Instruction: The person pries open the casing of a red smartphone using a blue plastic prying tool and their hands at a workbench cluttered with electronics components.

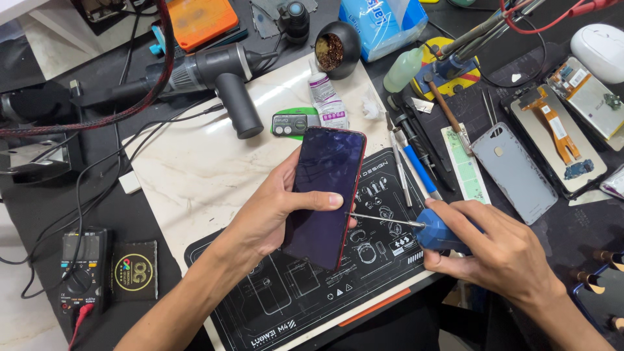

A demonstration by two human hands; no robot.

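The left hand is wrapped around a dark phone with a red edge, thumb across the glass and fingers behind it, holding it tilted, screen up, just above a black mat printed with white outlines. The right hand is closed around the blue handle of a screwdriver; its thin metal shaft points left, and the tip meets the phone's right edge just beside the left thumb.

Beyond the right hand lie a grey phone back, opened phone parts with orange flex cable, and a row of tweezers and pens. Beyond the left hand, on a pale slab, stand a small glue bottle and a grey handheld blower. To the left of the left forearm, near the edge of the surface, sits a multimeter next to a small black box.
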